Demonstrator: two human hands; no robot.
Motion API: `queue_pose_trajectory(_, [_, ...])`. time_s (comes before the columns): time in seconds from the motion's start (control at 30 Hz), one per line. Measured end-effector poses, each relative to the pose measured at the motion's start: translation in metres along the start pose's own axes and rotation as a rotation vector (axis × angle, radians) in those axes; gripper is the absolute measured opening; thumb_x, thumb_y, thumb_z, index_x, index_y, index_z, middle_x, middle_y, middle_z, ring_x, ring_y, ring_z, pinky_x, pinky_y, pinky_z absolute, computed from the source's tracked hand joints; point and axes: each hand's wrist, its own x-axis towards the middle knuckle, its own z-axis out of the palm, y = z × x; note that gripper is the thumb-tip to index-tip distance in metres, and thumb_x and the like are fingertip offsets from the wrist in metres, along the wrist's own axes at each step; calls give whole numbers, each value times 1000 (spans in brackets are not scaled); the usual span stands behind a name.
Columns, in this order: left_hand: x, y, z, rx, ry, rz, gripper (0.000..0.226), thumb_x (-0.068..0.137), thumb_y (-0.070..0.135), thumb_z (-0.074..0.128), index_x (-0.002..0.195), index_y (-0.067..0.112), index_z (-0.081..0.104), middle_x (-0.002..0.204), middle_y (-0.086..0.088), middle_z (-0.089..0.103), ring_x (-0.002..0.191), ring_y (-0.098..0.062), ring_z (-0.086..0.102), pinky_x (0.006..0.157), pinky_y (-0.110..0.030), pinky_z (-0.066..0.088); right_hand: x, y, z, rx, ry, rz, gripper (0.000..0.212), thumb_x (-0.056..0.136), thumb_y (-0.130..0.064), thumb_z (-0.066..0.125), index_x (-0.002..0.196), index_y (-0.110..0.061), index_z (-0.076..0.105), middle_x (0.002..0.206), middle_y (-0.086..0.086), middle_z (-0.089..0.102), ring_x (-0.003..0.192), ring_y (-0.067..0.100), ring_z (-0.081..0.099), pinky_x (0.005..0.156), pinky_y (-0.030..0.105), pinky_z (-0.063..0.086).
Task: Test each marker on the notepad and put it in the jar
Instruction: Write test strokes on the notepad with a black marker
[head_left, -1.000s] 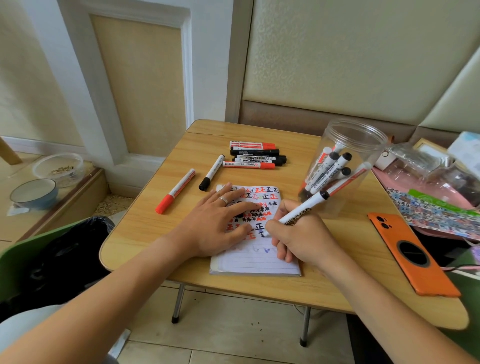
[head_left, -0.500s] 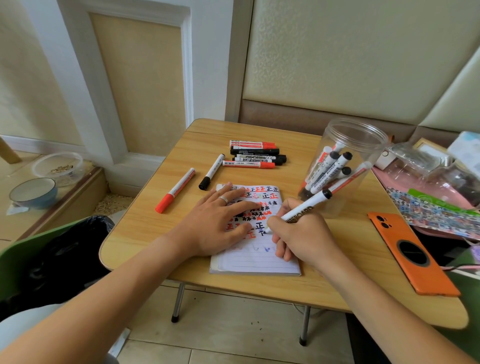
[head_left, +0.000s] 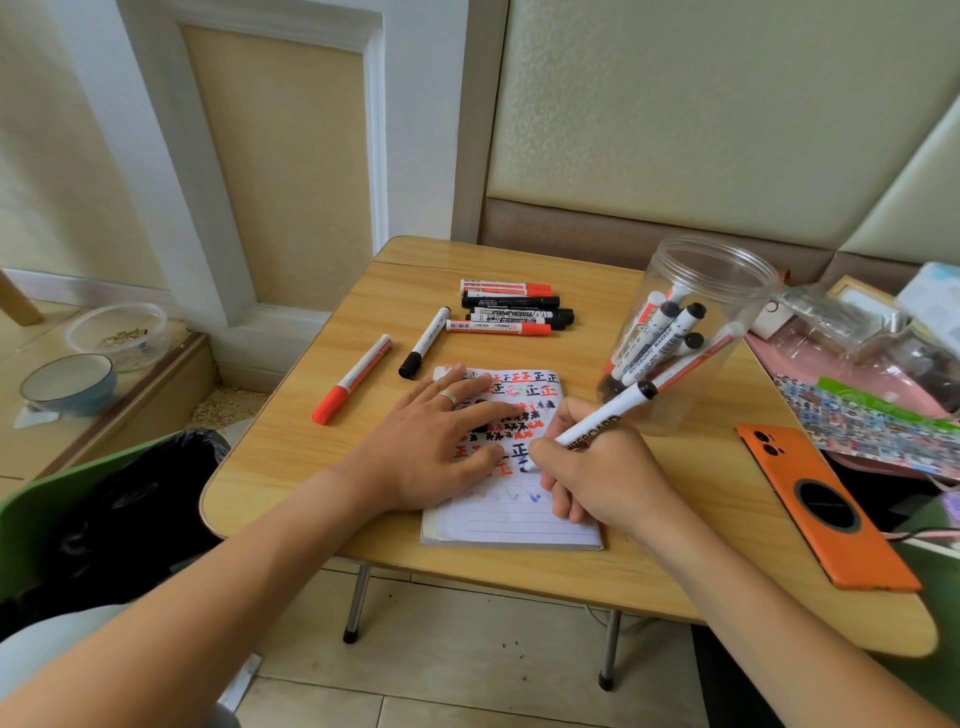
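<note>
Head view: the right hand (head_left: 597, 467) is gripping a white marker (head_left: 602, 418) with curled fingers, its tip touching the notepad (head_left: 519, 525). The left hand (head_left: 436, 447) is lying flat, pressing the pad's left side. The jar (head_left: 691, 332) is standing just right, holding markers.

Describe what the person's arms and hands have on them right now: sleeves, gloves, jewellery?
Both forearms are bare up to the frame edge: no sleeves, gloves or watch visible. The left hand wears a plain silver-coloured ring on one finger. The right hand shows no ring or other wear on the parts in view.
</note>
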Motion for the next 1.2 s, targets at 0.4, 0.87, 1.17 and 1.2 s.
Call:
queue_pose_trajectory(0.4, [-2, 2, -3, -15, -18, 4, 60, 92, 60, 23, 151, 55, 27, 168, 13, 16, 155, -9, -4, 125, -34, -2, -1, -1, 0, -19, 23, -3, 21, 90, -10, 68, 88, 1, 50, 59, 14, 61, 39, 24, 54, 36, 24, 38])
queue_pose_trajectory(0.87, [-4, -1, -2, -150, 71, 65, 50, 101, 26, 33, 149, 38, 44, 161, 6, 37, 154, -13, 15, 127, -42, 12, 4, 3, -1, 103, 73, -74, 16, 94, -11, 66, 87, -8, 52, 63, 12, 62, 38, 23, 56, 36, 25, 36])
queue_pose_trajectory(1.17, [-8, 6, -5, -93, 275, 112, 21, 107, 29, 42, 124, 30, 54, 116, 14, 68, 114, -8, 60, 117, -41, 33, 10, 0, 7, 293, 14, -182, 14, 94, -16, 73, 94, -11, 61, 77, 12, 72, 51, 28, 63, 45, 32, 42])
queue_pose_trajectory(1.2, [-8, 7, -6, -82, 289, 110, 22, 107, 31, 40, 124, 30, 55, 115, 14, 68, 113, -8, 59, 114, -41, 35, 11, -1, 8, 290, 16, -189, 14, 94, -16, 73, 94, -11, 60, 77, 13, 72, 52, 28, 63, 45, 31, 42])
